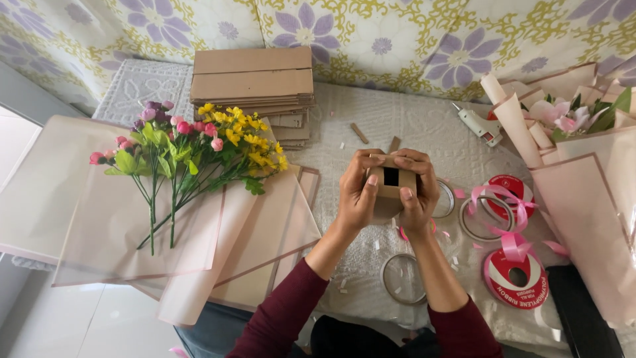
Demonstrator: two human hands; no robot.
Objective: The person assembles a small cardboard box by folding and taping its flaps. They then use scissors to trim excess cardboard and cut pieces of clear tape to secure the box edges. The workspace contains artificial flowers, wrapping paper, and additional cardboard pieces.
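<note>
I hold a small brown cardboard box (389,187) up in front of me over the white embossed tabletop (424,126), my left hand (358,193) wrapped around its left side and my right hand (417,192) around its right, both clamped on it with the fingertips meeting along the top edge. A dark square opening shows in the face turned toward me. To my left a bunch of artificial pink and yellow flowers (192,142) lies on sheets of pale pink wrapping paper (132,225), and behind them stands a stack of flat brown cardboard pieces (253,79). To my right lie red spools of pink ribbon (515,272), clear tape rolls (403,278) and a white glue gun (479,124). I judge the thin card could crease or buckle if my thumbs press too hard near the opening, since the cutout weakens that face. Because I hold the box in the air, a loosened grip could drop it among the paper scraps and tape rolls below.
</note>
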